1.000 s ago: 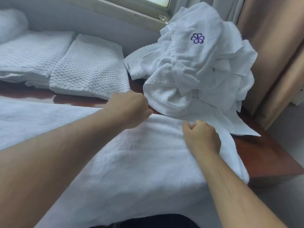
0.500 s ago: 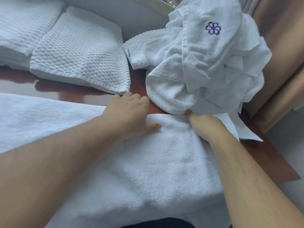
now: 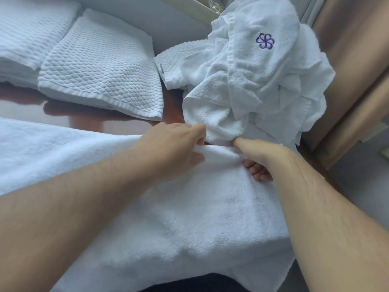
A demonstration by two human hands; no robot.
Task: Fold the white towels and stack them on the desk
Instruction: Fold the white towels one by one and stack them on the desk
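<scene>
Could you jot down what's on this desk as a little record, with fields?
Surface: brown desk
Being folded: spread towel, lying flat across the near edge
Left hand: pinches its far edge
Right hand: grips the same edge, fingers curled
Done: folded towels, far left, side by side
Waiting: crumpled pile far right, purple emblem showing

fluffy terry towel (image 3: 189,218), waffle-weave folded towel (image 3: 101,72), glossy wooden desk (image 3: 88,121)
</scene>
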